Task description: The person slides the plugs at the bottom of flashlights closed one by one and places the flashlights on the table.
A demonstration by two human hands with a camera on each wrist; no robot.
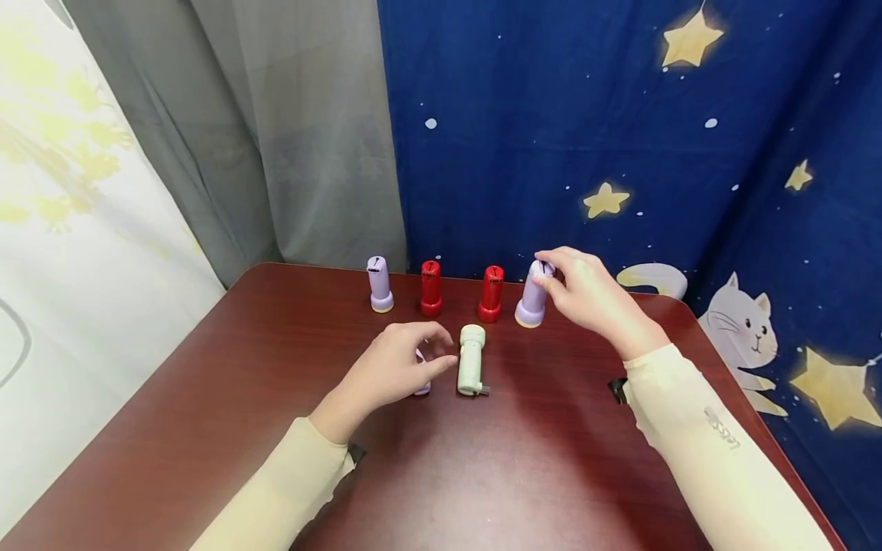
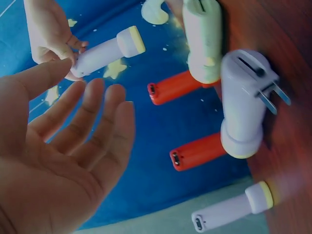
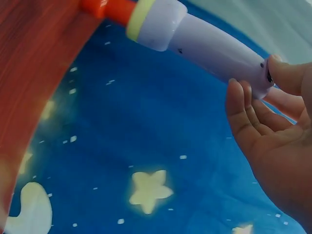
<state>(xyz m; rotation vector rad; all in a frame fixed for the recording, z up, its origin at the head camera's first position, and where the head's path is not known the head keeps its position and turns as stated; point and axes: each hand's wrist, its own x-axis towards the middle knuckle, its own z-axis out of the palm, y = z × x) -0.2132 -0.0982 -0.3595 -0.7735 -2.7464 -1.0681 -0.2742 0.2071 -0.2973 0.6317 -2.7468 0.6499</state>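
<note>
My right hand (image 1: 586, 295) pinches the top end of an upright lavender flashlight (image 1: 532, 297) at the right of a row. In the right wrist view, thumb and fingers close round the tail of this flashlight (image 3: 214, 46). My left hand (image 1: 396, 363) hovers with loosely bent, spread fingers above another lavender flashlight (image 2: 243, 102), apart from it. That one lies on the table with two metal plug prongs out, mostly hidden by the hand in the head view. Beside it lies a pale green flashlight (image 1: 472, 361), a prong showing at its near end.
Two red flashlights, one left (image 1: 430, 289) and one right (image 1: 491, 295), stand upright near the table's far edge. A further lavender flashlight (image 1: 380, 285) stands at the row's left end. Behind the brown table (image 1: 276, 367) hang a grey curtain (image 1: 324, 153) and a blue star-patterned curtain (image 1: 517, 153).
</note>
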